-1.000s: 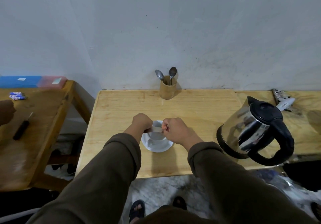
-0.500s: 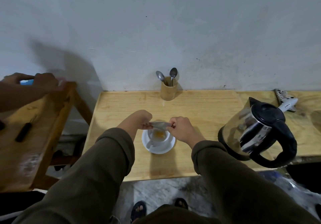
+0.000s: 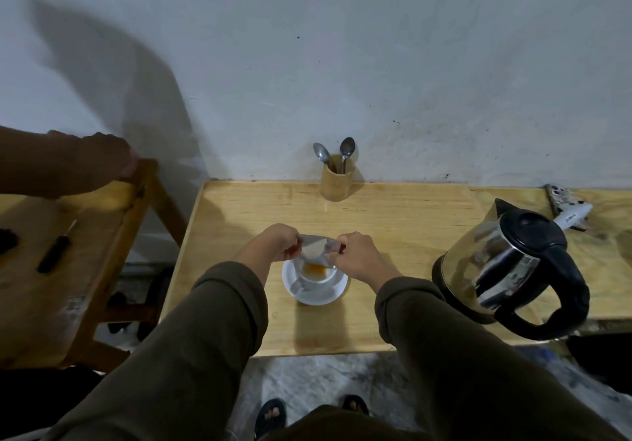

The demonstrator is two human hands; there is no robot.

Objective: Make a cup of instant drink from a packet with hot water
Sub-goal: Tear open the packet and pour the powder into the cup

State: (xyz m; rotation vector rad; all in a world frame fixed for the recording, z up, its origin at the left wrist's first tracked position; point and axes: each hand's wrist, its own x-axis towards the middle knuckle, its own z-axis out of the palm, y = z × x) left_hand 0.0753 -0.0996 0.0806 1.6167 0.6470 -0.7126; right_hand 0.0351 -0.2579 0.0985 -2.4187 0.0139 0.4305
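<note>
A white cup (image 3: pixel 316 274) stands on a white saucer (image 3: pixel 318 295) near the front of the wooden table (image 3: pixel 393 221). Orange-brown powder lies in the cup's bottom. My left hand (image 3: pixel 278 242) and my right hand (image 3: pixel 355 255) each pinch one end of a silvery drink packet (image 3: pixel 316 248), held tipped just above the cup. A steel kettle (image 3: pixel 506 266) with a black lid and handle stands to the right of the saucer.
A bamboo holder (image 3: pixel 336 180) with two spoons stands at the wall. A small white tool (image 3: pixel 567 216) lies behind the kettle. On a second wooden table (image 3: pixel 85 252) at left, another person's hand (image 3: pixel 102 160) rests near a dark screwdriver (image 3: pixel 56 247).
The packet has been tipped over the cup and powder now lies inside. The other person's arm has reached across the left table, throwing a shadow on the wall.
</note>
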